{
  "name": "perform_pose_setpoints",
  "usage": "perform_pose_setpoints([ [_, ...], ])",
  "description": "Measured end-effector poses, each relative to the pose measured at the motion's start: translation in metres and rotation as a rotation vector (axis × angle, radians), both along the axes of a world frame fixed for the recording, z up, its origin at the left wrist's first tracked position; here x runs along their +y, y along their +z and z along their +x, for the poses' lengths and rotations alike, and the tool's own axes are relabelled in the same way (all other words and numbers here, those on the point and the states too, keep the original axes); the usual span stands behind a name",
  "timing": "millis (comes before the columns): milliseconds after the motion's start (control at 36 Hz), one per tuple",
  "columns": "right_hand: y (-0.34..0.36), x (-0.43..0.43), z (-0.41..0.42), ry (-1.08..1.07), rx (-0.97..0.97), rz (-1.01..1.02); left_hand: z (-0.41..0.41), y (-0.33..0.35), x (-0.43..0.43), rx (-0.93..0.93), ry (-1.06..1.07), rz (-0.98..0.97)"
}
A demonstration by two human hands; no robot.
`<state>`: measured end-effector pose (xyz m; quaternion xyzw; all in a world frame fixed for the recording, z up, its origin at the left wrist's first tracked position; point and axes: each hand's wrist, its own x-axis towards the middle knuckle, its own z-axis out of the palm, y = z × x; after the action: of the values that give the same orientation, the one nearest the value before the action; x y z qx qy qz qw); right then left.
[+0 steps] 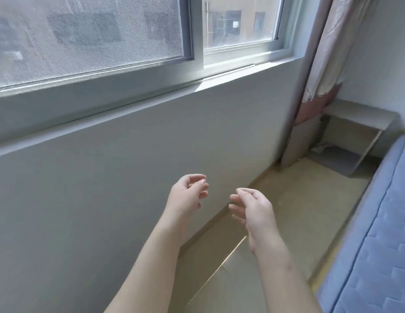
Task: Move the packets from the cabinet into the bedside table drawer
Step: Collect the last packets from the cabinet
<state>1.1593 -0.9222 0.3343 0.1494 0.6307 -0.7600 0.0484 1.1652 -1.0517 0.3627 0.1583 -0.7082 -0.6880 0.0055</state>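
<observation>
Beneath a screened window (95,37), a person's left hand (186,195) and right hand (252,211) hang in the air before a bare wall (106,177), both with fingers loosely curled and holding nothing. No packets and no cabinet appear in view, so how many have been moved cannot be told. The bedside table (359,116) stands well apart at far right, below the curtain (321,53) and beside a blue mattress (377,222); its drawer cannot be made out, suggesting a walk between loads.
</observation>
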Motion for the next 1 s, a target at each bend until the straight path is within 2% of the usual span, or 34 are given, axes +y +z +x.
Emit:
perform_pose_setpoints([
  [167,-0.005,0.043,-0.085,-0.079,-0.032,-0.004,-0.101,-0.005,0.044,-0.023,-0.099,-0.007],
  [500,-0.025,0.118,-0.276,-0.371,-0.093,0.037,-0.324,-0.027,0.142,-0.075,-0.468,-0.009],
  [806,-0.027,0.200,-0.417,-0.581,-0.141,0.021,-0.492,-0.032,0.232,-0.132,-0.653,-0.031],
  [1000,-0.042,0.293,-0.510,-0.629,-0.139,0.018,-0.591,-0.044,0.327,-0.116,-0.695,-0.046],
])
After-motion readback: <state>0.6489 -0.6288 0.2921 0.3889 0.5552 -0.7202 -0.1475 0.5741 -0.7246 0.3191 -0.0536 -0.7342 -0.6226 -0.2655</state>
